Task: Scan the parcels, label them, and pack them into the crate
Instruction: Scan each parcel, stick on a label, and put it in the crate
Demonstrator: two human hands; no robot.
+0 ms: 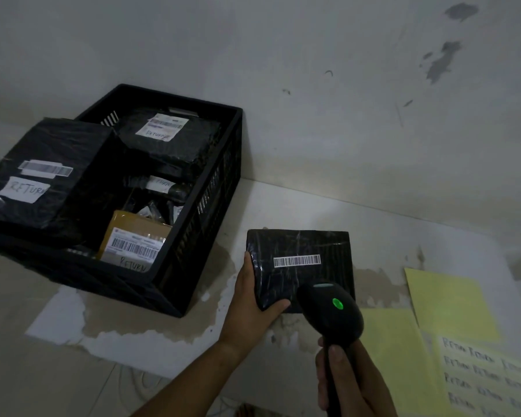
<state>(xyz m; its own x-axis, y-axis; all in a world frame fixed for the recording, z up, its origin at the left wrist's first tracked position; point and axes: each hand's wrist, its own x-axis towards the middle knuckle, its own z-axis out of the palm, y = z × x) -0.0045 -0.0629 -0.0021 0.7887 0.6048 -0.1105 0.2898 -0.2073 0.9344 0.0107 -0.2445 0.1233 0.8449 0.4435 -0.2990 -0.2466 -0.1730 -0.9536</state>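
Head view, left hand (253,302) grip holding parcel (328,245), barcode (297,261) up, long axis left-right, right hand (352,383) holding scanner (331,311).

The parcel (313,245) is wrapped in glossy, creased black plastic film. The crate (211,188) is moulded in matt black plastic, the scanner (331,308) in smooth, faintly shiny plastic. Matt yellow paper sheets (451,302) are seen on the table (283,200), whose white coating is peeled to rough patches.
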